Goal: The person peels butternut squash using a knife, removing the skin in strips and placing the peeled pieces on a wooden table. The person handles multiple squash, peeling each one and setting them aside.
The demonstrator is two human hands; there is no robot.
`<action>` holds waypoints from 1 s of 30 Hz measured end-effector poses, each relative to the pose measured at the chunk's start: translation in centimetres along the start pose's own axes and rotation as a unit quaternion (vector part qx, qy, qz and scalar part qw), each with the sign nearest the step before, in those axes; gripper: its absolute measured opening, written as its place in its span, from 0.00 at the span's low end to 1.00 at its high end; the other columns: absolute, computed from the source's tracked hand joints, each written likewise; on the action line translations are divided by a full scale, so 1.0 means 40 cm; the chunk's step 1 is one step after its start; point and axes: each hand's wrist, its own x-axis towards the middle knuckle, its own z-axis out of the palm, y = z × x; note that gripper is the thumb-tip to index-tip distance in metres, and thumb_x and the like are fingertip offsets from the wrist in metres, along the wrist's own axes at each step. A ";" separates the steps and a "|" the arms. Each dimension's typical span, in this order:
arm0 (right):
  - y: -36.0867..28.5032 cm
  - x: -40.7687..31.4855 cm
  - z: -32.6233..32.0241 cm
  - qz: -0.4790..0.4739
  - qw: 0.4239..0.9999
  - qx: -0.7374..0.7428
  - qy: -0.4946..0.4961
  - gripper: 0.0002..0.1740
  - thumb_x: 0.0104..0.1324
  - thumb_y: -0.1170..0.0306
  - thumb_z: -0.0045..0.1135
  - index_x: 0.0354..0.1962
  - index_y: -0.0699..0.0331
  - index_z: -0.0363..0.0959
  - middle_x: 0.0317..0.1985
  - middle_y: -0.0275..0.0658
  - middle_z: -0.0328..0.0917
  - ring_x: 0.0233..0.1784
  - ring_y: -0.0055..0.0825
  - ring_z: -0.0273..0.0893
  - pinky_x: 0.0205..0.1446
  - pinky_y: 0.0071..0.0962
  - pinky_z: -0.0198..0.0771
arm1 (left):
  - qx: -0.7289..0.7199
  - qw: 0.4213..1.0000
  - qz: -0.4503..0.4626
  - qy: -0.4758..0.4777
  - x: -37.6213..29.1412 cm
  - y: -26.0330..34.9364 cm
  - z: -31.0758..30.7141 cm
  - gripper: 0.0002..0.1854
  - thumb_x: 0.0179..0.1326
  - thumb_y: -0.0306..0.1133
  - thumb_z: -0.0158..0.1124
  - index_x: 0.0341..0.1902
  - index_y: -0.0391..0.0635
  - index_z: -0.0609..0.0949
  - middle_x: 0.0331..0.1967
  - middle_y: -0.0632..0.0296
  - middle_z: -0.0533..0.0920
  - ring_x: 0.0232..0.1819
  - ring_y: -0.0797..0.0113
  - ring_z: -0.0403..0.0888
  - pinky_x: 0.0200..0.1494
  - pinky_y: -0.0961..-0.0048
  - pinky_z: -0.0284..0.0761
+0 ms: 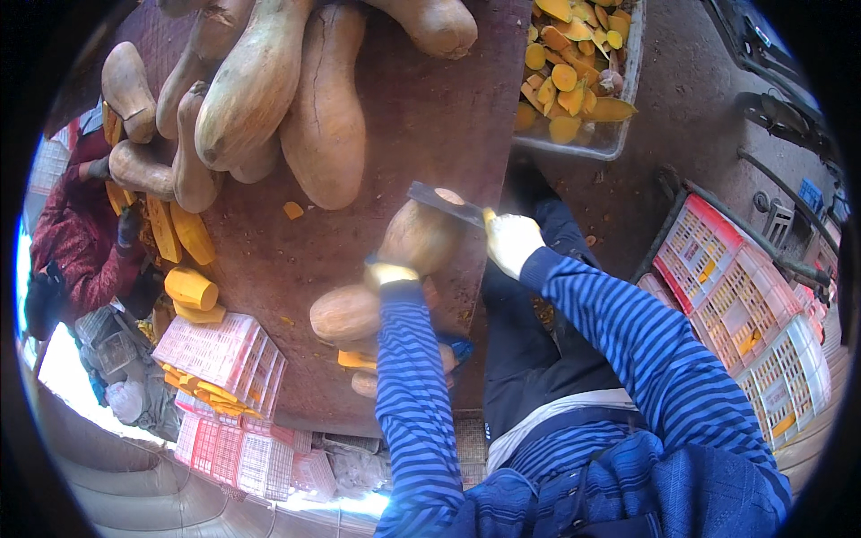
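Note:
My right hand (512, 243), in a pale glove, grips the handle of a wide-bladed knife (447, 204). The blade lies across the upper end of a tan squash (418, 235), where a small round patch of pale flesh shows. My left hand (391, 272), gloved too and blurred, is on the lower end of that squash; its fingers are partly hidden. Just below it lies another tan squash (344, 313) on the brown table (269, 269), with an orange cut piece (356, 359) near my left forearm.
Large whole squashes (323, 114) lie at the table's far side. A clear tub (609, 153) of orange trimmings stands beyond the right edge. A person (87, 235) works at the left near peeled squash pieces (191, 288) and a pink crate (208, 343). More crates (746, 302) stand right.

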 end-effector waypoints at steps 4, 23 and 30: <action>-0.008 0.088 0.031 0.048 0.998 0.033 -0.027 0.16 0.68 0.67 0.44 0.41 0.66 0.80 0.33 0.50 0.85 0.39 0.45 0.85 0.44 0.45 0.78 | 0.131 0.986 0.089 -0.054 -0.016 -0.020 0.001 0.33 0.64 0.60 0.46 0.67 0.55 0.74 0.68 0.60 0.74 0.67 0.55 0.70 0.67 0.47 0.62; 0.193 -0.006 -0.038 0.064 0.981 0.175 -0.058 0.26 0.62 0.67 0.44 0.53 0.71 0.76 0.42 0.60 0.81 0.48 0.52 0.81 0.57 0.44 0.73 | -0.018 0.997 -0.068 -0.017 -0.244 0.044 0.107 0.31 0.62 0.59 0.53 0.62 0.54 0.77 0.63 0.56 0.77 0.63 0.47 0.73 0.63 0.38 0.67; 0.127 -0.009 0.000 0.083 0.964 0.240 -0.073 0.23 0.61 0.66 0.47 0.48 0.72 0.79 0.44 0.60 0.81 0.49 0.53 0.79 0.58 0.41 0.73 | -0.020 0.987 0.071 -0.142 -0.195 0.073 0.113 0.26 0.60 0.49 0.66 0.54 0.41 0.82 0.51 0.53 0.84 0.52 0.50 0.80 0.61 0.51 0.74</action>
